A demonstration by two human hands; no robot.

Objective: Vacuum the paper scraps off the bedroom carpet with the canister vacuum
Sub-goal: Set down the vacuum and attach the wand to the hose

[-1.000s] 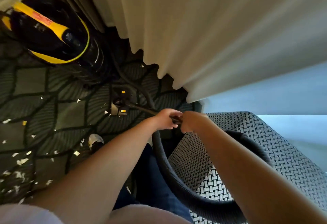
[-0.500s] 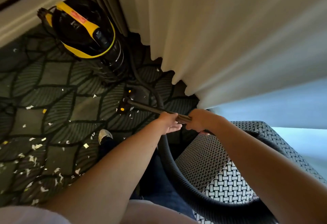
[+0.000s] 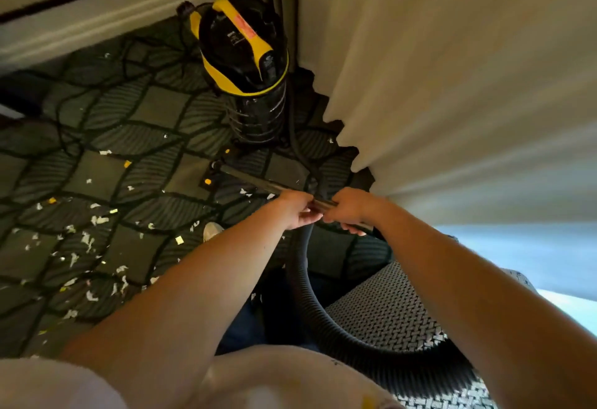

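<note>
Head view. Gripping the metal wand (image 3: 258, 184) two-handed: left hand (image 3: 298, 210) wrapped over it with fingers underneath, right hand (image 3: 350, 210) clenched round it just behind, nearly touching. Floor nozzle (image 3: 211, 176) down on the patterned carpet (image 3: 155, 108), near the upright canister vacuum (image 3: 244, 63) by the curtain (image 3: 452, 85). Contents of its lower drum impossible to make out. Paper scraps (image 3: 93, 219) scattered left of the nozzle. Hose (image 3: 310, 295) looping over a woven seat (image 3: 387, 318).
</note>
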